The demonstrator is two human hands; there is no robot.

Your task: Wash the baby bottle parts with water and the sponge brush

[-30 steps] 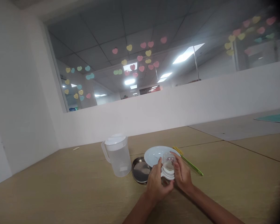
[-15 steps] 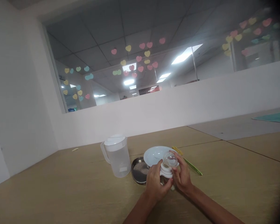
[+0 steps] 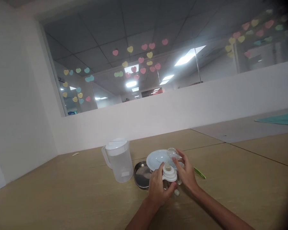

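Note:
My left hand [image 3: 156, 189] is closed around a baby bottle [image 3: 170, 175], with its white stepped collar and pale nipple showing on top. White handle-like parts stick out below the collar; most of the body is hidden by my fingers. My right hand [image 3: 188, 174] pinches a clear domed cap [image 3: 172, 153] by its edge. The cap is above and apart from the nipple, in front of a pale blue dish [image 3: 155, 158]. Beside my left hand lies a round steel tray [image 3: 142, 175], partly behind the dish.
A translucent lidded pitcher [image 3: 121, 164] stands upright left of the tray. To the right, a green handle [image 3: 200, 173] lies behind my right hand. A teal cloth-like sheet [image 3: 280, 118] is at the far right. A white wall [image 3: 146, 118] with a window bounds the table's back.
My right hand has lifted the clear cap up and slightly left, off the bottle top, so the nipple and collar now show. My left hand keeps its hold.

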